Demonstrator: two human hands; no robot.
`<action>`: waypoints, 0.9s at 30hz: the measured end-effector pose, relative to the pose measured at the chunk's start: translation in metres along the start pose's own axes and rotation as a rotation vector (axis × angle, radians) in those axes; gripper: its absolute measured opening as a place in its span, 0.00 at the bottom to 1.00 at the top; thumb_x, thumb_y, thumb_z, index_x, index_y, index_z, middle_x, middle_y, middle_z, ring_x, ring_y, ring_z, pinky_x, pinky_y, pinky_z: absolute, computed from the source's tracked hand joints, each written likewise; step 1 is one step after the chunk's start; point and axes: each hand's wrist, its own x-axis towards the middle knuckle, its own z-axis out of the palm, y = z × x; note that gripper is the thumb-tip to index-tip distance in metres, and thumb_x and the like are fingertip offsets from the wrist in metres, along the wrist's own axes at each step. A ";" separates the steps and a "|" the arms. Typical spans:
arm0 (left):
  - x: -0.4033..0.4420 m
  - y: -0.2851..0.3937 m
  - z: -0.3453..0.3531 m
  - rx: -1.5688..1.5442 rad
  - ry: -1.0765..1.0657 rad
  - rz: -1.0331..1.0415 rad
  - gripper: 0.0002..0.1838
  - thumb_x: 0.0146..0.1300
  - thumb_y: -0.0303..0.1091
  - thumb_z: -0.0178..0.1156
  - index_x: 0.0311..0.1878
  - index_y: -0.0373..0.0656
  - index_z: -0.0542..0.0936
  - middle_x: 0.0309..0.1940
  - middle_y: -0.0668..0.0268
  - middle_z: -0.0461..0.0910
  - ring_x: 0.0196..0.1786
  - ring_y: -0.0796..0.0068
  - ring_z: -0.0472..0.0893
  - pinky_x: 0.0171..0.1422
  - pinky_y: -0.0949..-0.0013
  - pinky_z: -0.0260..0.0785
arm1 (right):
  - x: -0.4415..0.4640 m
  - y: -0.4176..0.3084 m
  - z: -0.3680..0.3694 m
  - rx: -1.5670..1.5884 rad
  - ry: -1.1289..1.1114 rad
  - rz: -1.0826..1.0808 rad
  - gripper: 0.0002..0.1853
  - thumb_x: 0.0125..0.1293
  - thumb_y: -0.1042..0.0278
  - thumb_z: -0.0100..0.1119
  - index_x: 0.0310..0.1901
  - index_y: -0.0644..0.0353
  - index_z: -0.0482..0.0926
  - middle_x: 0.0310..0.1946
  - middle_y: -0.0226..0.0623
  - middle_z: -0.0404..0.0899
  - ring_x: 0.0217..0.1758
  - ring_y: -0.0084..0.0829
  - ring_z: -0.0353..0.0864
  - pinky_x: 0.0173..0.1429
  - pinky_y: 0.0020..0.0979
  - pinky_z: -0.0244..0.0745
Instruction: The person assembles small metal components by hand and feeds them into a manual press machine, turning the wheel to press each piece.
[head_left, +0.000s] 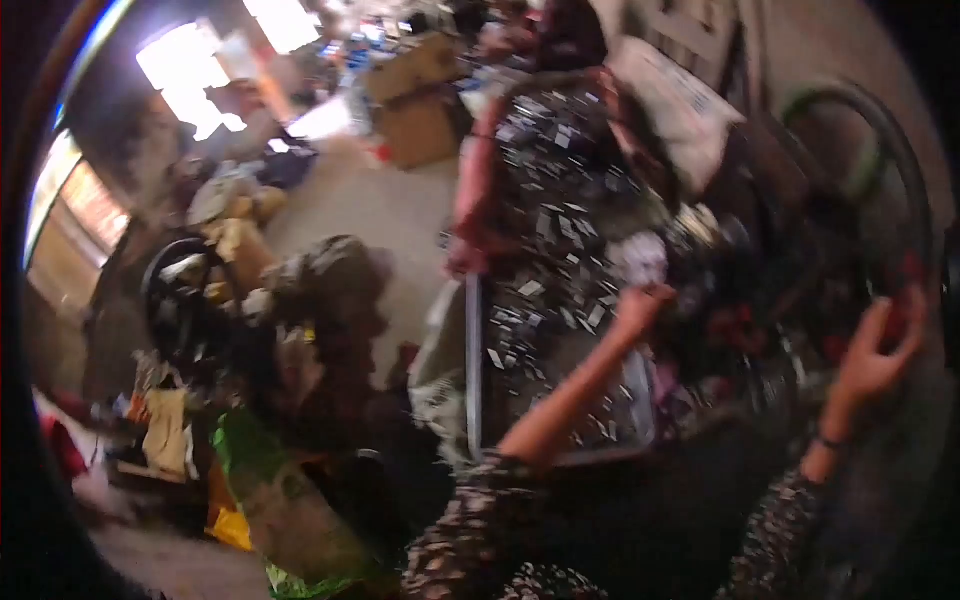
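Observation:
My left hand (641, 308) reaches over the right side of a long metal-edged tray (474, 360). Its fingers look closed; motion blur hides what is in them. Just beyond the fingertips is a whitish, crumpled-looking lump (640, 258); whether I touch it cannot be made out. Many small dark and silvery flat pieces (565, 230) lie spread over the tray. Off to the far right, my right hand (880, 350) is raised beside dark machinery, thumb and fingers apart. A blurred red spot (912, 268) shows near its fingertips.
A large dark wheel (880, 110) curves at the right. Another person's arm (478, 190) lies along the tray's left side. A pale sack (680, 110) leans at the back. Cardboard boxes (415, 110) stand on the floor beyond; a green bag (245, 445) sits lower left.

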 end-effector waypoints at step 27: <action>-0.122 0.024 -0.165 -1.502 0.071 -0.419 0.14 0.62 0.38 0.52 0.47 0.40 0.72 0.38 0.61 0.77 0.44 0.68 0.76 0.45 0.61 0.73 | -0.243 -0.134 0.110 0.504 -1.269 0.200 0.08 0.51 0.74 0.53 0.34 0.63 0.72 0.31 0.48 0.75 0.35 0.46 0.76 0.36 0.38 0.72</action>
